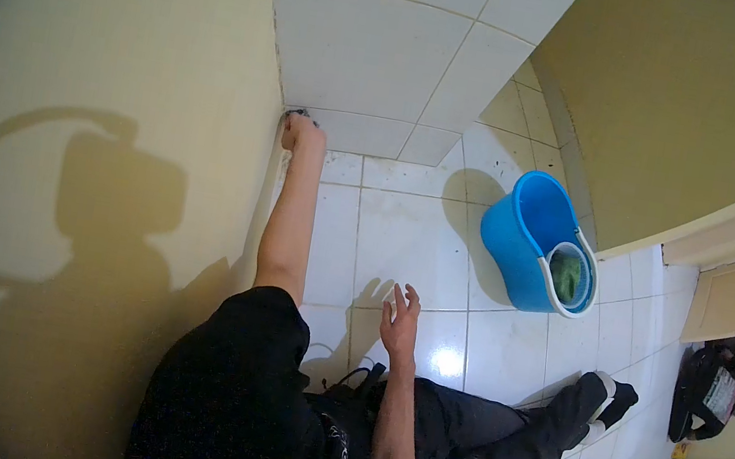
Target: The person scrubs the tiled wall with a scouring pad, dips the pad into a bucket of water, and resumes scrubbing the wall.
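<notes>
My left hand (303, 134) is stretched forward to the corner where the yellow wall meets the white tiled wall, low down near the floor. Its fingers are closed around a small dark grey, crumpled thing (297, 113), pressed at the base of the tiles; most of it is hidden by the hand. Over the white tiled floor hovers my right hand (402, 317), its fingers apart and nothing in them. To its right stands a blue mop bucket (511, 233) with a pale handle. In the bucket's white wringer basket (580, 297) sits something green (565, 275).
The yellow wall (127, 47) rises close on my left, with shadows on it. Ahead, the tiled wall (367, 52) ends at an edge beside an opening. My outstretched legs (497, 442) lie to the right. A black bag-like object (709, 394) is at far right.
</notes>
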